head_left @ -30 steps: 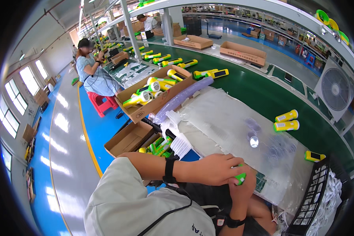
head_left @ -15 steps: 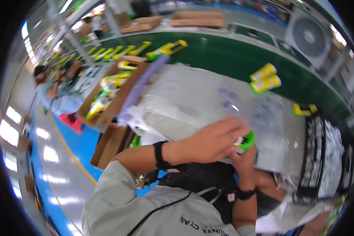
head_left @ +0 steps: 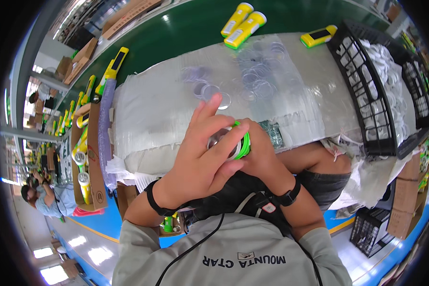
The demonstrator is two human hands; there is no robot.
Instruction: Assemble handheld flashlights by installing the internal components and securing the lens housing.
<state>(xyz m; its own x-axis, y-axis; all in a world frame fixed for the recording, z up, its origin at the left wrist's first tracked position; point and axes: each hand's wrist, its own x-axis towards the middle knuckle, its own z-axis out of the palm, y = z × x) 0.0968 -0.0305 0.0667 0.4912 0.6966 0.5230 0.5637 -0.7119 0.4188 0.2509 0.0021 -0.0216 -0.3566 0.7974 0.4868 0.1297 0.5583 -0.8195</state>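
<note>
In front of my body, my right hand [head_left: 262, 150] wraps round a flashlight whose bright green ring [head_left: 245, 145] and silvery round front show. My left hand [head_left: 198, 150] reaches across that front, thumb and a finger pressed at the rim, other fingers raised and spread. Most of the flashlight's body is hidden by my hands. Just beyond them, clear round lens discs [head_left: 255, 81] lie scattered on the wrapped work surface [head_left: 152, 109].
Two yellow flashlights [head_left: 245, 28] lie at the far edge, with another [head_left: 318, 36] farther right. A black crate [head_left: 367, 90] of white rings stands at right. On the left is a carton [head_left: 96, 157] of flashlights beside rolled bubble wrap [head_left: 107, 128]. A person [head_left: 52, 198] sits far left.
The view has swung, bringing the crate and table nearer the middle. My left fingers have spread and lifted, uncovering the flashlight's front; my right hand still grips it.
</note>
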